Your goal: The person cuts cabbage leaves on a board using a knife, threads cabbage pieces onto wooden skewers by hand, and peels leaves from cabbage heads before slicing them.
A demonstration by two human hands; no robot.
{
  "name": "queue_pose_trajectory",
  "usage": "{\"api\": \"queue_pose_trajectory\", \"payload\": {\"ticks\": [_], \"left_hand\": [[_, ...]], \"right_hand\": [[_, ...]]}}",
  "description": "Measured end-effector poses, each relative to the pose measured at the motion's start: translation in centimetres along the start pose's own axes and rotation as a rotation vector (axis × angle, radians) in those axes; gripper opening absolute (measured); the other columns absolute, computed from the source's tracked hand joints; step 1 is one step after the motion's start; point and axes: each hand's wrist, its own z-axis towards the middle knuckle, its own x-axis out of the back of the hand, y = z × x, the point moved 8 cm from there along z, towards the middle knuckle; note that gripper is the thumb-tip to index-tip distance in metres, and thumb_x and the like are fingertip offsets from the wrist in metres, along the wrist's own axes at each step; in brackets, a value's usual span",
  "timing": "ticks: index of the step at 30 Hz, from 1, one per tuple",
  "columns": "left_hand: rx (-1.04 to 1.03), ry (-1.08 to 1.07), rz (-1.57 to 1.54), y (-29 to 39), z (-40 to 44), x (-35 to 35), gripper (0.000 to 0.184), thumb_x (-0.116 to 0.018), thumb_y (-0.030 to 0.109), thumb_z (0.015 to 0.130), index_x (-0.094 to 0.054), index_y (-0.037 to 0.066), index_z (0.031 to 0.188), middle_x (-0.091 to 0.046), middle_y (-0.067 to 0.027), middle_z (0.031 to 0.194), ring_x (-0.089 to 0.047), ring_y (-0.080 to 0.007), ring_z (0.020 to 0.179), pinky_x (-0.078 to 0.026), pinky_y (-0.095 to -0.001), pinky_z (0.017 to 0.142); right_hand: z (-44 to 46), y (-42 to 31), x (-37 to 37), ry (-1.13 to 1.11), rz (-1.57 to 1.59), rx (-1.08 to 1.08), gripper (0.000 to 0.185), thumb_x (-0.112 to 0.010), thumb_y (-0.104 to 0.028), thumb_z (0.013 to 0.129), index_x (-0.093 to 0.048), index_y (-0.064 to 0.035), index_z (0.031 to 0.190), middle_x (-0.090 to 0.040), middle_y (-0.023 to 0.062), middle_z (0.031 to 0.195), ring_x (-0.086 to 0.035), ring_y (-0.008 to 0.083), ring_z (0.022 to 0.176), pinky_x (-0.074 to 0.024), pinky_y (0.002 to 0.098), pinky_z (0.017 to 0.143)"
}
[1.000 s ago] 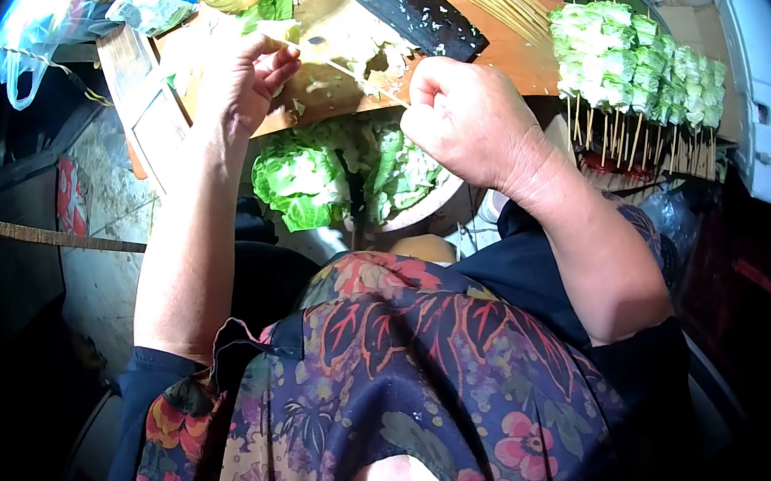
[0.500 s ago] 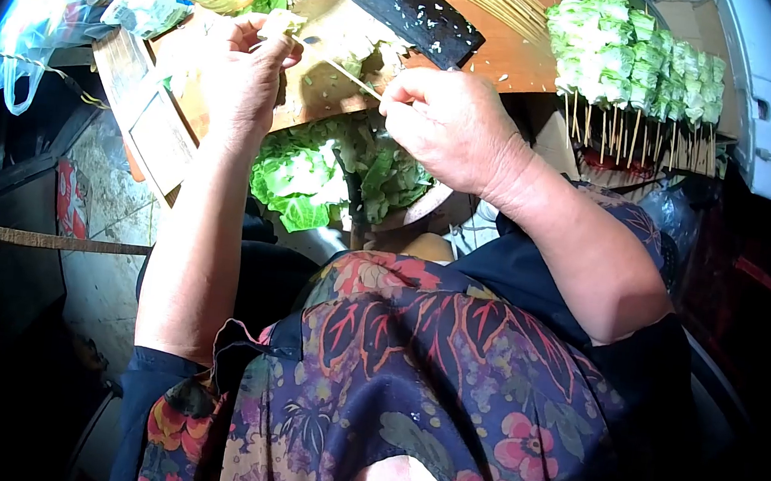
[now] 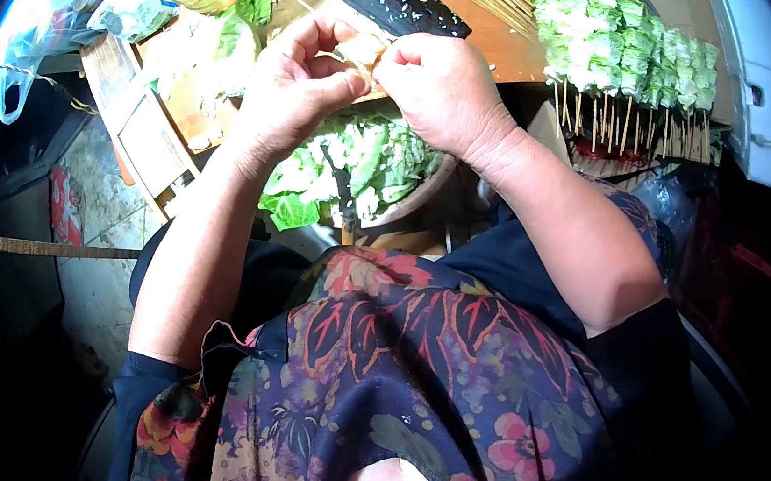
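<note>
At the surface point(image 3: 511, 59) edge above a basin point(image 3: 419, 205), left hand point(image 3: 292, 99) fingers pinch a pale piece point(image 3: 360, 51), right hand point(image 3: 446, 95) fingers bunched alongside.

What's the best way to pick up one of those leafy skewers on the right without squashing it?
Probably by the bare stick ends, coming from the wearer's side with a light pinch. The leafy skewers have their leaves packed along the far part, while the thin sticks jut out toward the wearer. They sit close together, so pinching just one may take care.
</note>
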Motion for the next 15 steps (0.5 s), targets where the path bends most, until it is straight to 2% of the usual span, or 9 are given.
{"api": "queue_pose_trajectory", "payload": {"ticks": [4, 5, 6, 9, 11, 13, 15], "left_hand": [[-0.031, 0.020, -0.077, 0.1, 1.1, 1.6, 0.027, -0.054, -0.001, 0.081, -0.054, -0.001, 0.108, -0.060, -0.0102, 0.096, -0.064, -0.0157, 0.077, -0.053, -0.0274, 0.074], [-0.040, 0.043, -0.067, 0.3, 1.6, 2.3, 0.025, -0.053, 0.000, 0.082, -0.055, -0.001, 0.107, -0.060, -0.0099, 0.096, -0.064, -0.0162, 0.075, -0.053, -0.0280, 0.073], [-0.081, 0.127, -0.002, 0.5, 2.1, 3.2, 0.030, -0.044, 0.000, 0.085, -0.052, -0.001, 0.114, -0.061, -0.0115, 0.099, -0.064, -0.0195, 0.076, -0.053, -0.0320, 0.073], [-0.029, 0.341, 0.026, -0.5, 3.2, 6.2, 0.021, -0.050, 0.004, 0.088, -0.056, 0.002, 0.108, -0.062, -0.0081, 0.094, -0.064, -0.0163, 0.073, -0.053, -0.0300, 0.070], [0.080, 0.390, 0.124, -1.9, 3.7, 6.8, 0.019, -0.056, 0.007, 0.088, -0.057, 0.003, 0.106, -0.062, -0.0073, 0.094, -0.063, -0.0152, 0.075, -0.053, -0.0292, 0.071], [0.192, 0.388, 0.347, -3.4, 4.1, 6.8, 0.031, -0.061, 0.013, 0.088, -0.056, 0.002, 0.116, -0.063, -0.0074, 0.098, -0.062, -0.0148, 0.081, -0.052, -0.0287, 0.073], [0.239, 0.340, 0.469, -4.6, 4.7, 6.4, 0.042, -0.064, 0.017, 0.087, -0.052, 0.001, 0.125, -0.064, -0.0085, 0.101, -0.061, -0.0163, 0.083, -0.051, -0.0292, 0.074]], "right_hand": [[0.7, -0.4, 0.8, 0.041, -0.041, 0.070, 0.022, -0.053, -0.020, 0.079, -0.064, -0.0023, 0.071, -0.062, 0.0161, 0.065, -0.061, 0.0279, 0.062, -0.0491, 0.0360, 0.063], [0.8, 0.3, 1.1, 0.016, 0.009, -0.034, 0.022, -0.054, -0.020, 0.079, -0.064, -0.0026, 0.071, -0.062, 0.0155, 0.065, -0.062, 0.0269, 0.064, -0.0493, 0.0354, 0.065], [1.0, 0.4, 1.4, 0.032, 0.016, -0.033, 0.023, -0.054, -0.021, 0.079, -0.064, -0.0025, 0.071, -0.062, 0.0152, 0.066, -0.062, 0.0265, 0.064, -0.0495, 0.0350, 0.065], [1.1, 0.5, 2.7, 0.084, 0.057, -0.011, 0.023, -0.055, -0.022, 0.080, -0.065, -0.0024, 0.072, -0.064, 0.0131, 0.067, -0.063, 0.0245, 0.065, -0.0498, 0.0340, 0.066], [1.1, 1.0, 3.2, 0.084, 0.089, -0.072, 0.023, -0.055, -0.022, 0.080, -0.065, -0.0024, 0.073, -0.065, 0.0112, 0.068, -0.063, 0.0218, 0.065, -0.0500, 0.0330, 0.067], [1.0, 1.0, 3.5, 0.088, 0.087, -0.080, 0.022, -0.056, -0.022, 0.080, -0.065, -0.0021, 0.075, -0.065, 0.0103, 0.068, -0.064, 0.0195, 0.066, -0.0502, 0.0322, 0.068], [0.7, 0.2, 3.6, 0.084, 0.116, -0.007, 0.019, -0.058, -0.019, 0.088, -0.062, -0.0032, 0.079, -0.049, -0.0045, 0.055, -0.046, 0.0023, 0.049, -0.0375, 0.0210, 0.047]]}}
